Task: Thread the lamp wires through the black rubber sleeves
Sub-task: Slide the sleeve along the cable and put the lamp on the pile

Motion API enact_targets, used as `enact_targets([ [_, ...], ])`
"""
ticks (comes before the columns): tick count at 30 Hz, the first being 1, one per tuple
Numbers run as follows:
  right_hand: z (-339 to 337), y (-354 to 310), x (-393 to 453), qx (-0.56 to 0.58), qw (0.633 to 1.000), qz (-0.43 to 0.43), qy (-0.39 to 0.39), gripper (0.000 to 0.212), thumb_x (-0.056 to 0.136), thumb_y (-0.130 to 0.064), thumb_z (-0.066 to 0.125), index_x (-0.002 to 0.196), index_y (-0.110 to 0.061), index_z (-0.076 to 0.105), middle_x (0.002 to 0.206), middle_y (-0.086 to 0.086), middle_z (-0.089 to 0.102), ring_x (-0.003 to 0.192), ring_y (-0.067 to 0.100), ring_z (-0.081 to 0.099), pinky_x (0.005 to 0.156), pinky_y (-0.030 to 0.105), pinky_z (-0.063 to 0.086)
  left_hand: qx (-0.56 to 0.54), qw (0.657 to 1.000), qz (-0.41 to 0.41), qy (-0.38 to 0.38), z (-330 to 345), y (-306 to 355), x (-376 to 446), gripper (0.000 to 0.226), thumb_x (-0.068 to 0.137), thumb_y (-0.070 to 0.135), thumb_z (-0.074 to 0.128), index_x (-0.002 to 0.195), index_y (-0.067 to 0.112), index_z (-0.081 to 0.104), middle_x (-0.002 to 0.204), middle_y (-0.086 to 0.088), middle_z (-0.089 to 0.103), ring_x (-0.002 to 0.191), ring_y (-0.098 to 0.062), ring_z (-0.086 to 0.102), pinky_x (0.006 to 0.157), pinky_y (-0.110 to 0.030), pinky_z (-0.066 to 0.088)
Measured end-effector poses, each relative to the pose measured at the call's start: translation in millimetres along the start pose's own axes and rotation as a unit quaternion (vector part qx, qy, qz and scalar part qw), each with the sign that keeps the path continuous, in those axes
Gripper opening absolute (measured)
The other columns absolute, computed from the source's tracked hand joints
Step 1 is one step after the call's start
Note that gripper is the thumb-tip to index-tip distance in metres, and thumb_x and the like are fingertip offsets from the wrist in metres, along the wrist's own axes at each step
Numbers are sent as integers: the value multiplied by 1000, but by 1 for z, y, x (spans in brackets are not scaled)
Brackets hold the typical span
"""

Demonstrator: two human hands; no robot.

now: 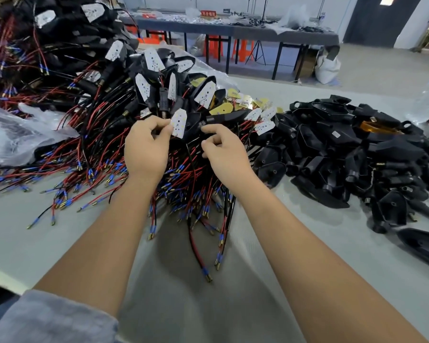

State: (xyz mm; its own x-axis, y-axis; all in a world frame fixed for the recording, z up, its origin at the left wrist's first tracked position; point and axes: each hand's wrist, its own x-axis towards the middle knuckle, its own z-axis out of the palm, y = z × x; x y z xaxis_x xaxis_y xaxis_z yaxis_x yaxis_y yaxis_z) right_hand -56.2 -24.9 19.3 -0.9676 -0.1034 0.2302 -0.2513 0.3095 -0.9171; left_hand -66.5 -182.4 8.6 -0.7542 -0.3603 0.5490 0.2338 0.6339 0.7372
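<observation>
The pale grey desk (307,243) carries everything, and the landmark on it is the big tangle of red and black lamp wires (104,144) with blue-sleeved gold tips, spreading from the far left corner down to the middle. Right of that tangle, well apart from its tips, lies a heap of black lamp housings (352,157), with one amber lens (374,127) on its far side. Left of the tangle sits crumpled clear plastic (18,134). Among the wires, at the tangle's far side, white LED boards (152,59) stand up at angles, with yellowish ones just beyond toward the housings. Over the tangle's middle the left hand (145,147) pinches one white LED board (178,123) between thumb and forefinger. Just beside it, the right hand (224,151) has its fingers curled, its fingertips touching a black rubber sleeve (224,118); whether it grips the sleeve cannot be told.
</observation>
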Motion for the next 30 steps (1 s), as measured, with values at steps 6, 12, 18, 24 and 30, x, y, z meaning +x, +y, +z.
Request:
enact_targets([
  [6,3,5,-2,43,999,21,18,20,98,-13,50,110,-25,60,81,-6,53,94,28,64,68,24,46,21,996,18,-91,-8,5,8,10,86,25,68,92,22,76,78,12,67,63,9,54,56,-4,35],
  [12,5,-11,-7,32,998,35,-33,41,100,-27,52,139,-13,52,99,-4,62,88,11,61,72,19,47,57,996,10,-70,-15,11,-3,17,89,25,64,99,19,76,98,-5,69,98,-25,62,91,-40,46],
  [18,19,-24,-5,-14,998,50,-19,39,99,-37,53,131,-14,55,108,3,66,96,22,64,86,39,52,-5,995,-67,-76,-16,16,-11,19,92,20,57,86,10,72,104,-18,64,108,-39,55,99,-53,42],
  [24,31,-20,1,-20,997,66,23,32,98,-32,56,126,-16,55,97,0,64,81,15,59,65,30,45,-70,979,-138,-130,-16,22,-7,32,96,14,43,76,-10,51,67,-12,40,76,-25,36,77,-37,27],
  [30,37,-12,5,-119,992,29,33,31,98,-27,59,127,-16,63,91,5,46,58,11,43,57,26,33,-1,992,-89,-89,-13,18,-5,11,93,18,56,95,12,66,81,3,60,66,-8,51,62,-23,41],
])
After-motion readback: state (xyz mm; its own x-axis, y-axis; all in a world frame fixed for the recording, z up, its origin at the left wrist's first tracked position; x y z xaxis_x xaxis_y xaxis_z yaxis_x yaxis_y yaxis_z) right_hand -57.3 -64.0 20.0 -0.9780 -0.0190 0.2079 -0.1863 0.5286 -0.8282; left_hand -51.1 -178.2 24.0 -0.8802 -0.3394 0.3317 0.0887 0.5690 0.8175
